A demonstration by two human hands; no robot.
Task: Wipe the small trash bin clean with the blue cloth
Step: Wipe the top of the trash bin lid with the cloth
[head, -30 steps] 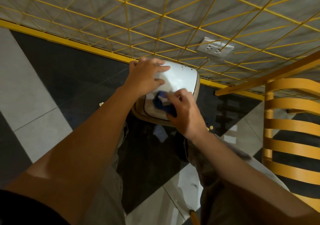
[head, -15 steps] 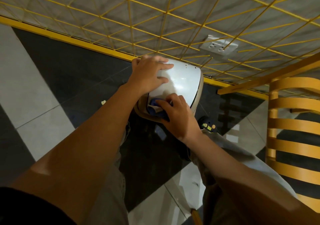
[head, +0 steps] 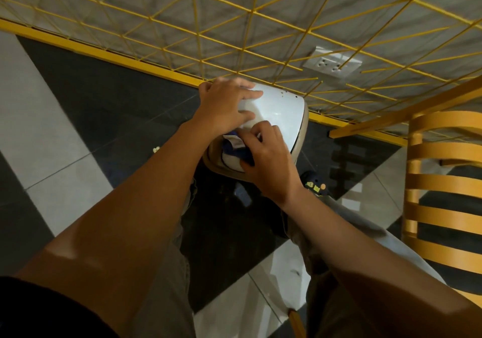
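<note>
Two hands are laid on the small trash bin, set on dark floor by the yellow grid wall. Left hand is spread flat on its lid; blue cloth is clenched under the right hand.

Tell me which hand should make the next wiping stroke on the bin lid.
The right hand. It already presses the blue cloth against the trash bin at the lid's near edge. The left hand lies flat on the lid's far side, likely steadying it, and has no cloth.
</note>
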